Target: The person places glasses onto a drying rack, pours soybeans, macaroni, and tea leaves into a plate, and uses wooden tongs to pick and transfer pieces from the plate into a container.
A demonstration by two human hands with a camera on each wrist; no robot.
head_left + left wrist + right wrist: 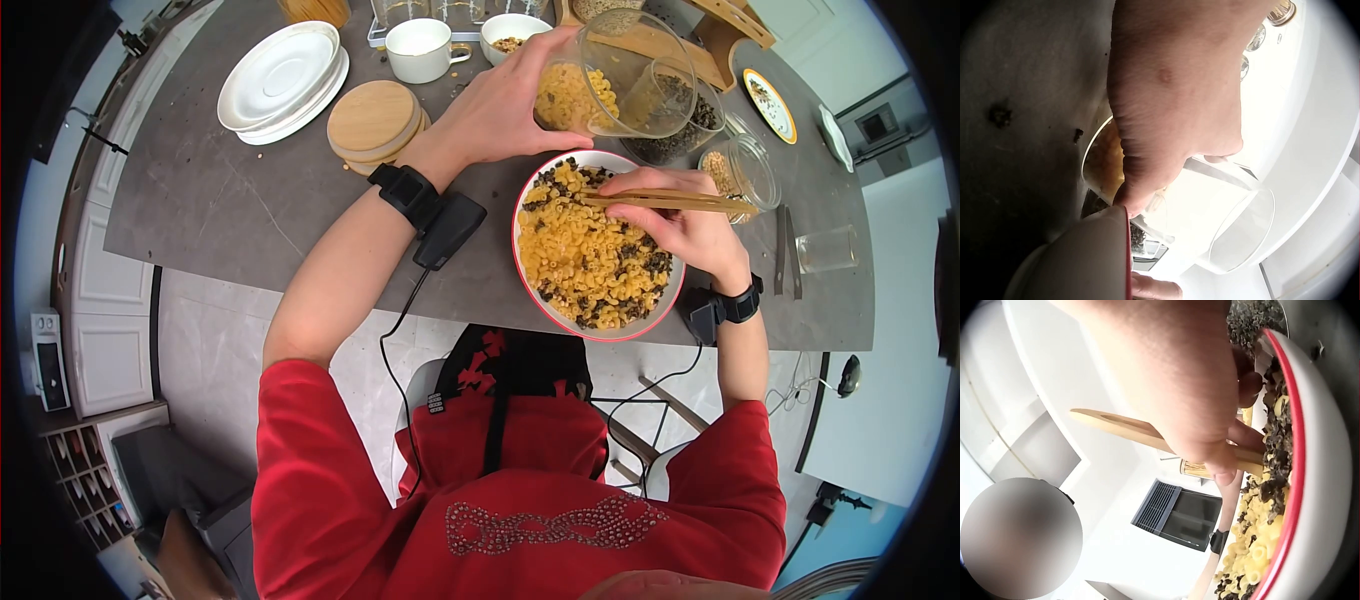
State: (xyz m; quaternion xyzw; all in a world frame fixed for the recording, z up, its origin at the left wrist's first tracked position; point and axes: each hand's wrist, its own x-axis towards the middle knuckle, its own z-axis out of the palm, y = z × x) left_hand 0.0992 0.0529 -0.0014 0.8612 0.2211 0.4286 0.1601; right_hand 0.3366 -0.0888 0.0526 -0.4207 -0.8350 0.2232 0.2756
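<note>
My left hand (510,105) grips a clear glass jar (625,115), with yellow macaroni (572,95) inside, just behind a white bowl with a red rim (523,275). In the left wrist view the jar (1235,212) lies tilted beneath the palm, the thumb close to the bowl's rim (1127,250). Yellow macaroni mixed with dark dried bits (590,250) fills the bowl. Over its right side, my right hand (685,220) pinches wooden tongs (700,202). The tips of the tongs (1250,464) reach into the dark bits in the right wrist view, partly hidden by fingers.
Behind the bowl stands a jar of dark bits (665,148); an open glass jar (755,170) is to the right. Metal tongs (787,255) and a glass cup (828,250) lie farther right. Wooden lids (373,115), stacked plates (280,75) and a white cup (418,52) are at left.
</note>
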